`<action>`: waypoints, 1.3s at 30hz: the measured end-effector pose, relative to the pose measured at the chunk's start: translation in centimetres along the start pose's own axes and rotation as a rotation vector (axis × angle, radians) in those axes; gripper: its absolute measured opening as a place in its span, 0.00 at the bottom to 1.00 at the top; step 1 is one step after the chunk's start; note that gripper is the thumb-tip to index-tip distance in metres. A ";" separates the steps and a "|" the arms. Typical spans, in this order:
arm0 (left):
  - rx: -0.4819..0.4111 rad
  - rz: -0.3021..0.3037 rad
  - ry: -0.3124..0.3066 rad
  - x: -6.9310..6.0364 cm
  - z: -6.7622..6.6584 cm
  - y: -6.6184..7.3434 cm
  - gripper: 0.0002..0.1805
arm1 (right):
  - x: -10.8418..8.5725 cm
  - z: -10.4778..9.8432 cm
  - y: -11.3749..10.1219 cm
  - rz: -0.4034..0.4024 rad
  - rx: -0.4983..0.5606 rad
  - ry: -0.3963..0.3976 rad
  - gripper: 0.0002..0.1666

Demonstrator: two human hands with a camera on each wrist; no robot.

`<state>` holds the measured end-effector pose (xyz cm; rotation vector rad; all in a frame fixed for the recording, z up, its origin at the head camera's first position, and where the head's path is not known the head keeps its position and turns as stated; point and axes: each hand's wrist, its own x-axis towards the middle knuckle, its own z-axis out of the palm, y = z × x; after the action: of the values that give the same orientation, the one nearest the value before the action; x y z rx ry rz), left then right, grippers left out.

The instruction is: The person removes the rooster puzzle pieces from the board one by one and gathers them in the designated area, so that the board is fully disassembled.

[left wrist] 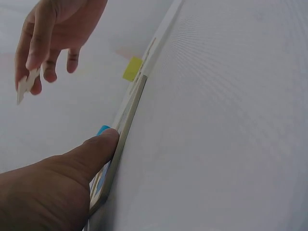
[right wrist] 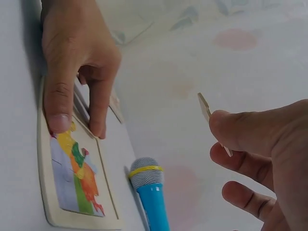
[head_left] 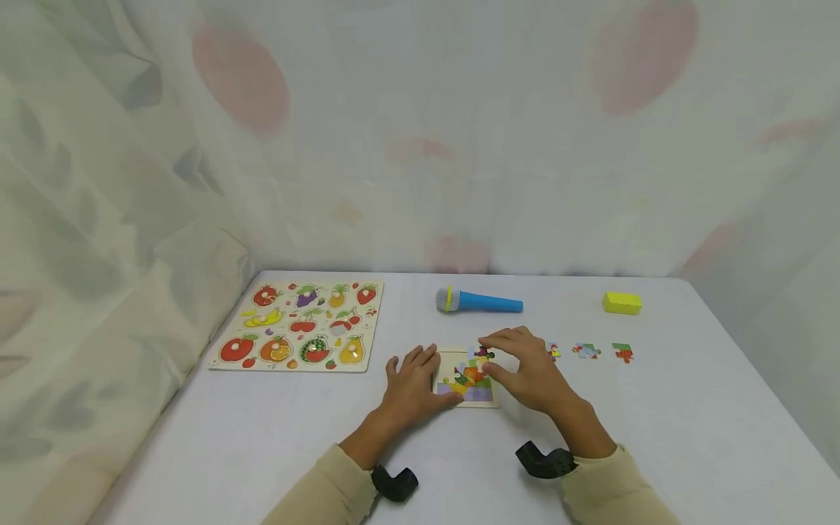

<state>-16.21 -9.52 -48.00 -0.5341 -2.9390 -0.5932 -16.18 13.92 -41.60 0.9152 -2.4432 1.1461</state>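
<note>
A small wooden jigsaw puzzle tray (head_left: 453,359) lies between the hands, partly filled with colourful pieces along its lower and right parts. My left hand (head_left: 412,390) rests on its left side with fingers spread; in the right wrist view the thumb presses near the filled pieces (right wrist: 86,175). Above the tray's upper right corner, my right hand (head_left: 528,372) pinches a puzzle piece (right wrist: 204,105) between thumb and fingers. That piece is held tilted and clear of the tray in both wrist views. Its printed face is hidden in the left wrist view.
Three loose puzzle pieces (head_left: 586,351) lie in a row right of the right hand, one partly hidden. A blue toy microphone (head_left: 488,302) and a yellow block (head_left: 621,303) lie farther back. At left is a fruit peg board (head_left: 295,335). Patterned cloth walls surround the table.
</note>
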 end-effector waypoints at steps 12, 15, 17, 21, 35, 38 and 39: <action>-0.005 0.003 0.005 -0.1 0.2 -0.1 0.48 | -1.8 -3.0 -0.4 0.011 -0.005 0.056 0.24; -0.008 0.003 0.002 0.0 0.3 -0.1 0.49 | -2.5 -3.9 -0.3 0.027 -0.025 0.067 0.25; -0.005 0.005 0.003 0.0 0.4 -0.1 0.49 | -2.9 -4.4 -0.1 0.021 -0.034 0.078 0.26; -0.001 0.005 0.001 0.1 0.4 0.0 0.49 | -3.7 -5.4 0.2 0.014 -0.036 0.108 0.26; 0.013 -0.004 -0.007 0.0 0.2 -0.1 0.49 | -6.4 -7.2 2.6 0.010 -0.039 0.131 0.29; 0.012 -0.005 -0.010 -0.1 0.2 -0.2 0.49 | -6.9 -7.3 3.2 0.019 -0.059 0.135 0.30; 0.013 -0.006 -0.011 -0.1 0.2 -0.2 0.49 | -7.1 -7.3 3.4 0.024 -0.065 0.137 0.30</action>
<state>-16.20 -9.63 -48.23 -0.5284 -2.9536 -0.5738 -13.05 24.12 -42.44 0.7637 -2.3724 1.0923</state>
